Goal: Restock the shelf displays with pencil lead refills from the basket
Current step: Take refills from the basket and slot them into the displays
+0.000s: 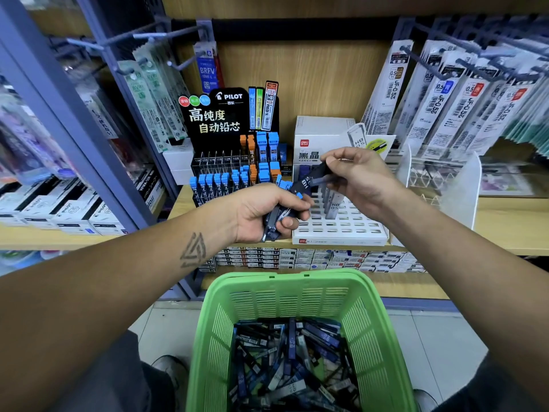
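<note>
While I stand in front of the wooden store shelf, my left hand is curled tight around a small bunch of dark pencil lead refill tubes. My thumb lies across the top of them and the ends stick out below my fingers. My right hand pinches one dark blue refill tube marked HB between thumb and fingertips. That tube is tilted, with its low end close to my left hand, and it hangs above the back part of the white slotted display tray.

The white tray sits at the front edge of the shelf. Most of its slots show no tubes, and a few grey HB tubes stand up in it near my right hand. To the left of the tray, on the same shelf, stands the black Pilot display stand with rows of blue-capped tubes and some orange-capped ones.

Below my hands is the green plastic basket. Many loose dark and blue refill tubes lie in a messy pile at its bottom. Long packs of pen refills hang on hooks at the right side of the shelf.
</note>
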{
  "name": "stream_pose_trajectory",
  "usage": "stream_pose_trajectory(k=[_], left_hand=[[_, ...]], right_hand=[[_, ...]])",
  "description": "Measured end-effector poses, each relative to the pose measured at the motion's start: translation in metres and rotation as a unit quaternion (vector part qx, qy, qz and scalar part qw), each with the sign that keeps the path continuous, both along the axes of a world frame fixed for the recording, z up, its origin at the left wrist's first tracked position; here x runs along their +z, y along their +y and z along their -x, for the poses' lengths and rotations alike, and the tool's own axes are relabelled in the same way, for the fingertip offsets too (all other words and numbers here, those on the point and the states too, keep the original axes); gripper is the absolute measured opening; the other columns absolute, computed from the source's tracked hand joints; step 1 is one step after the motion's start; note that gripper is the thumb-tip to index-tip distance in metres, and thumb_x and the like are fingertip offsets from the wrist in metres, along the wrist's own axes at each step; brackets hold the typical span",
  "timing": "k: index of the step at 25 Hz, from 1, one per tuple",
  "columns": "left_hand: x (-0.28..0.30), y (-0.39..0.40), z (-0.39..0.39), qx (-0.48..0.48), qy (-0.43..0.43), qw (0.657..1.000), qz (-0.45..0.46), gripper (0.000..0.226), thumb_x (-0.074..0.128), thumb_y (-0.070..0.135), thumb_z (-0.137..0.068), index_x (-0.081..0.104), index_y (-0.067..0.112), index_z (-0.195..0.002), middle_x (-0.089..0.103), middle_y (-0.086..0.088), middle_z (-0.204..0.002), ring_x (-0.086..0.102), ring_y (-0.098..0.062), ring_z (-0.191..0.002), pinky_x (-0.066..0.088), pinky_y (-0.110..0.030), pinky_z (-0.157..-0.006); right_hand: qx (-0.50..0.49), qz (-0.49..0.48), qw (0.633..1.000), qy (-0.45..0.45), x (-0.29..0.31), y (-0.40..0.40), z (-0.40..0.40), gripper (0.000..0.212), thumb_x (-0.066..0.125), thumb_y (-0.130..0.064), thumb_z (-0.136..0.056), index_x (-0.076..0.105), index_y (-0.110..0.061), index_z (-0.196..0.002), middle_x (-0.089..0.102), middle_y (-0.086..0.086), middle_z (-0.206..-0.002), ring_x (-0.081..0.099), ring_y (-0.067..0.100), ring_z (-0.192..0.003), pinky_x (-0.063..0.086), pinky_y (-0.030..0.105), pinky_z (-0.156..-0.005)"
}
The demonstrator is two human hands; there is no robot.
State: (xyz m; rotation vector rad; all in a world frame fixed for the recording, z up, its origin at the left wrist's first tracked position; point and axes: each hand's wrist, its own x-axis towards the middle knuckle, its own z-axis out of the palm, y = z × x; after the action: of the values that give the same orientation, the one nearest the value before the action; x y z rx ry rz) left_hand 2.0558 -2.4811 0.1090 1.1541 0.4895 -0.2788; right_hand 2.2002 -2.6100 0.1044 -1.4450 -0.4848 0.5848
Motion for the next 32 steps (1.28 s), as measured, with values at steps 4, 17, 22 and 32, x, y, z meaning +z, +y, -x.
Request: stream_pose_trajectory(k=[4, 17, 22, 32], left_hand=[[-0.001, 0.000, -0.002, 0.037, -0.011, 0.999, 0.010, 0.010, 0.051, 0.001, -0.096, 0.056, 0.008, -0.091, 0.054, -0.008, -0.069, 0.039, -0.007, -0.043, 0.028, -0.014, -0.037], [-0.001, -0.011, -0.010, 0.168, -0.138, 0.976, -0.026, 0.011, 0.071, 0.003, -0.087, 0.066, 0.004, -0.097, 0.055, -0.007, -0.067, 0.041, -0.007, -0.041, 0.030, -0.016, -0.038], [0.000, -0.006, -0.010, 0.220, -0.131, 0.966, -0.022, 0.016, 0.074, 0.010, -0.087, 0.062, 0.000, -0.085, 0.061, -0.015, -0.075, 0.043, -0.011, -0.044, 0.031, -0.019, -0.038], [0.001, 0.000, -0.010, 0.231, -0.067, 0.965, -0.108, 0.013, 0.076, 0.009, -0.084, 0.067, 0.002, -0.090, 0.064, -0.010, -0.064, 0.038, -0.010, -0.038, 0.028, -0.017, -0.039]], right_hand=[[-0.002, -0.009, 1.000, -0.015, -0.004, 0.002, 0.003, 0.011, 0.059, -0.001, -0.097, 0.066, -0.008, -0.092, 0.066, 0.004, -0.071, 0.064, 0.010, -0.062, 0.050, 0.020, -0.054], [-0.122, -0.016, 0.990, -0.075, -0.016, 0.019, 0.030, 0.007, 0.062, -0.004, -0.096, 0.056, -0.003, -0.097, 0.063, 0.015, -0.083, 0.065, 0.011, -0.060, 0.054, 0.022, -0.056], [-0.097, -0.042, 0.994, 0.007, -0.009, 0.013, 0.034, 0.011, 0.061, 0.001, -0.095, 0.054, -0.005, -0.089, 0.068, 0.014, -0.077, 0.072, 0.018, -0.063, 0.060, 0.030, -0.067], [0.160, 0.031, 0.987, 0.006, 0.001, -0.006, 0.029, 0.065, 0.067, 0.019, -0.079, 0.054, -0.017, -0.131, 0.070, 0.013, -0.085, 0.067, 0.023, -0.073, 0.056, 0.036, -0.071]])
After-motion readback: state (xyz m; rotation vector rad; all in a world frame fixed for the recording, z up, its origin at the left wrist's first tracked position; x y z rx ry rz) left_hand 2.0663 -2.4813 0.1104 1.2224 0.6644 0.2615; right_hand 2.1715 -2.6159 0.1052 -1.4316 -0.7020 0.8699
